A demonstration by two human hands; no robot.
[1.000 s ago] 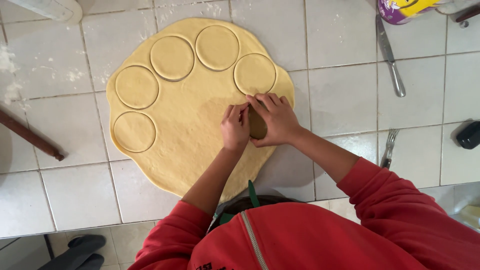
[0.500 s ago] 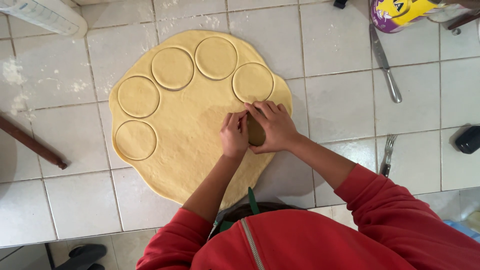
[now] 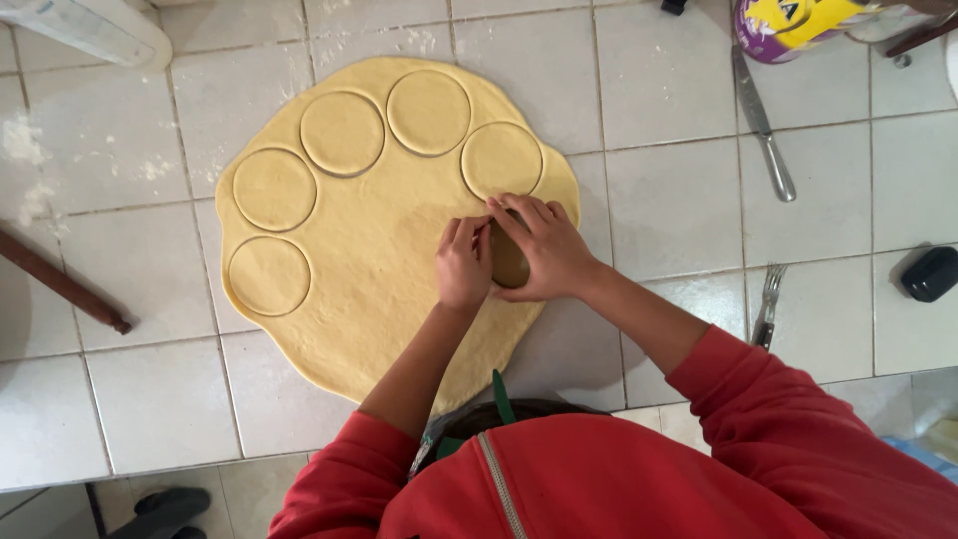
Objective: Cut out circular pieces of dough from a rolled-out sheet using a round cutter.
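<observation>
Fingers of both hands curl tight around a round cutter [image 3: 509, 262], clamping it from either side and holding it against the dough; the left hand [image 3: 464, 265] grips its left rim with the fingertips bunched together, and the right hand [image 3: 547, 248] wraps over its top and right side. Only a dark sliver of the cutter shows between the two hands.

Largest of all is the white tiled countertop [image 3: 659, 180], dusted with flour near its left edge. On it lies the rolled-out sheet of yellow dough [image 3: 384, 250], a broad irregular round that fills the middle of the view. The cutter sits on the right part of this sheet, just below one of the circles already cut.

Red sleeves [image 3: 798, 419] of the person's top cover both upper arms at the bottom of the view, the forearms bare.

Five cut circles [image 3: 342, 133] are pressed into the dough, arranged in an arc along its upper and left edges and left lying in place.

A dark wooden rolling pin [image 3: 60, 284] lies at a slant at the far left, apart from the dough. A table knife [image 3: 763, 130] lies right of the dough, pointing up toward a purple and yellow package [image 3: 798, 25] at the top edge. A fork [image 3: 766, 304] rests near the right forearm, and a small black object [image 3: 930, 272] sits at the far right.
</observation>
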